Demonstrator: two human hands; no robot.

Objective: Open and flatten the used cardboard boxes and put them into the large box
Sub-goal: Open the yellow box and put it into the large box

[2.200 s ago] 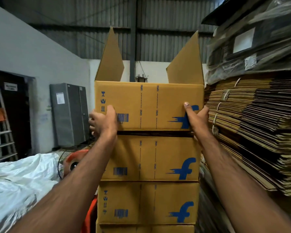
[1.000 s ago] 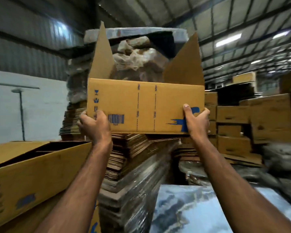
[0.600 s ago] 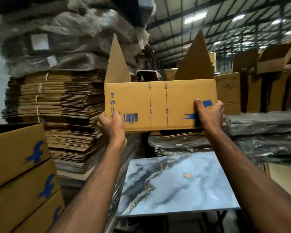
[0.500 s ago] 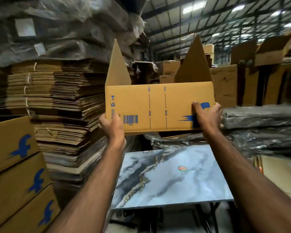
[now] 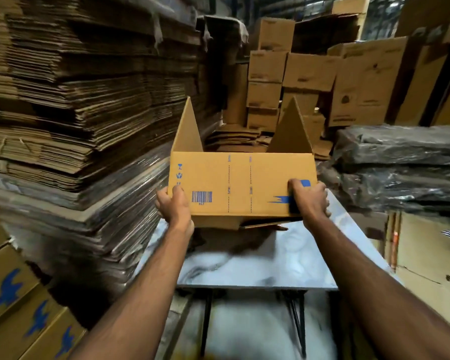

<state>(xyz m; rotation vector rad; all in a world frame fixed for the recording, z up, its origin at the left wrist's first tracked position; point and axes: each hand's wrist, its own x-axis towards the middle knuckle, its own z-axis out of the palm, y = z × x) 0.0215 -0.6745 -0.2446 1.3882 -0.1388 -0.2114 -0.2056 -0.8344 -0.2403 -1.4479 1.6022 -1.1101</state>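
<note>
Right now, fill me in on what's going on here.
A person holds an open cardboard box with both hands, the left hand gripping its lower left corner and the right hand its lower right corner. The box is upright above the marble-patterned table, two top flaps standing up, not yet flattened. Stacks of flattened cardboard rise to the left.

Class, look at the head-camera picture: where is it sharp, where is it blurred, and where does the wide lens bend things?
Head view: the held box and both hands, left and right, are sharp; the marble tabletop and plastic-wrapped cardboard stack smear with motion blur; edges bow outward; the background is dim.
</note>
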